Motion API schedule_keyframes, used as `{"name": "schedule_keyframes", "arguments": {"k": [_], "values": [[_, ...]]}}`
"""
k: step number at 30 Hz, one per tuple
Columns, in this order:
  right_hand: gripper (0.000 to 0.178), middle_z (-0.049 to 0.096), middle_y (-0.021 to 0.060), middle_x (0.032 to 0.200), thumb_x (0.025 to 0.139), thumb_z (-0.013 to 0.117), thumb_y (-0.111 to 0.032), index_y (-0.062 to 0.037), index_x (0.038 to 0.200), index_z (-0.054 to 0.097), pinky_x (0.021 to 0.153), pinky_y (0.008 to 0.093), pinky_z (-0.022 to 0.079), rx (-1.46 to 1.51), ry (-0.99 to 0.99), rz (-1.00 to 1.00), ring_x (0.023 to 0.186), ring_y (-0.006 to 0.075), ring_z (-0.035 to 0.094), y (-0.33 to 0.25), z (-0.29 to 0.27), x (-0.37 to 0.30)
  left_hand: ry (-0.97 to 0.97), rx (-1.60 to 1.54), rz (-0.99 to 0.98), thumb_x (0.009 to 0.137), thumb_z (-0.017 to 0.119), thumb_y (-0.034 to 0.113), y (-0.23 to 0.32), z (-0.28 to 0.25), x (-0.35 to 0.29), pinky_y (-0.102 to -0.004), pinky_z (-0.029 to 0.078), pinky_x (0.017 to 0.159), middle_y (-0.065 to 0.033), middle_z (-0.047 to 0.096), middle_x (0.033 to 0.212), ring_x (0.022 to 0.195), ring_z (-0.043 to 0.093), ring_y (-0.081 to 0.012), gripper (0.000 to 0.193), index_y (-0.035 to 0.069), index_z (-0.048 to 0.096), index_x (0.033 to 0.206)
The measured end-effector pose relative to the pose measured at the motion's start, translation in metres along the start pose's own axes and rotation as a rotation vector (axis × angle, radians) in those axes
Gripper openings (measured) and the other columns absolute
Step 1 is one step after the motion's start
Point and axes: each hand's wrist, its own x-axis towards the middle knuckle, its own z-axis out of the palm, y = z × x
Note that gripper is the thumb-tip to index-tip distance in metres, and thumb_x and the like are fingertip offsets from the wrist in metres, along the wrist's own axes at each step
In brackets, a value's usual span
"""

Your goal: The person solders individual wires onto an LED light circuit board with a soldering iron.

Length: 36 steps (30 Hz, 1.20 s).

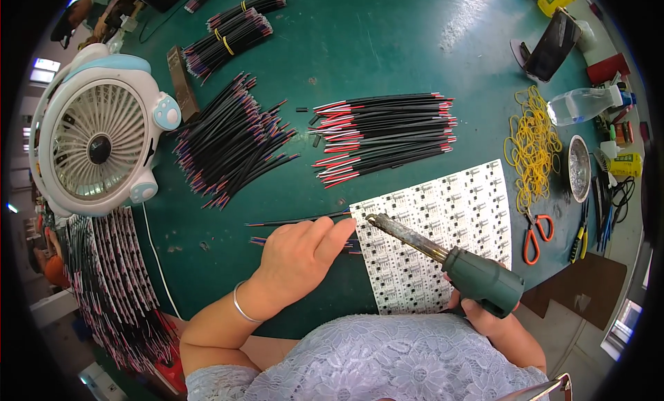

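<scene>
My left hand (297,259) is closed, thumb and index finger pressed together at the left edge of a white printed circuit board sheet (436,235). What they pinch is too small to make out. Thin dark wires (290,221) lie beneath and beside this hand. My right hand (481,314), mostly hidden behind the tool, grips a soldering iron (484,280) with a green body and a thick metal barrel. Its bent tip points left over the sheet, close to my left fingertips. Rows of small dark components or pads cover the sheet.
A white fan (100,148) stands at left. Black-sleeved wires (235,141), red-and-white-ended wires (384,134) and banded bundles (228,41) lie farther back. To the right are yellow rubber bands (532,148), orange-handled scissors (532,238), a metal bowl (579,167) and a bottle (581,105).
</scene>
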Motion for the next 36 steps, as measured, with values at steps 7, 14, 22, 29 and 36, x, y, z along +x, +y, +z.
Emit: {"name": "schedule_keyframes", "arguments": {"k": [7,14,22,29,36], "values": [[0.017,0.062,0.0084,0.079,0.082,0.058,-0.006,-0.0015,0.097,0.062,0.058,0.0304,0.051,0.001,0.02,0.023,0.058,0.0163,0.064,0.001,0.001,-0.002,0.058,-0.034,0.046,0.069,0.066,0.004,-0.005,0.009,0.0,-0.0329,0.046,0.052,-0.0054,0.057,0.086,0.067,0.058,-0.0212,0.031,0.009,0.062,0.099],[0.025,0.067,0.0096,0.094,0.074,0.067,-0.005,-0.0054,0.099,0.066,0.079,0.04,0.049,-0.096,-0.027,0.155,0.085,0.0299,0.064,0.0,-0.001,-0.005,0.152,0.008,0.087,0.065,0.069,0.004,-0.005,0.01,0.0,-0.0311,0.047,0.052,-0.0043,0.056,0.086,0.064,0.058,-0.0198,0.028,0.007,0.066,0.093],[0.031,0.067,0.0105,0.103,0.07,0.071,-0.007,-0.0077,0.101,0.067,0.09,0.0414,0.046,-0.17,-0.064,0.188,0.095,0.0309,0.063,0.006,0.0,-0.009,0.142,-0.011,0.066,0.063,0.07,0.002,-0.002,0.011,0.0,-0.0308,0.049,0.053,-0.0051,0.056,0.085,0.065,0.059,-0.0202,0.031,0.006,0.066,0.093],[0.031,0.061,0.0132,0.096,0.086,0.056,-0.015,0.0042,0.11,0.057,0.059,0.0287,0.052,-0.25,-0.106,-0.114,0.062,0.0163,0.063,0.002,0.0,0.005,0.12,-0.038,0.02,0.062,0.07,0.001,0.001,0.01,-0.001,-0.0301,0.047,0.05,-0.005,0.057,0.084,0.062,0.058,-0.0189,0.031,0.005,0.066,0.093],[0.028,0.066,0.0125,0.094,0.071,0.067,-0.004,-0.0022,0.1,0.065,0.071,0.0346,0.052,-0.144,-0.021,-0.033,0.081,0.0268,0.065,0.0,-0.002,0.001,0.121,-0.026,0.033,0.064,0.07,0.001,0.001,0.009,0.0,-0.0303,0.047,0.05,-0.0045,0.057,0.083,0.061,0.058,-0.0184,0.029,0.005,0.066,0.092]]}}
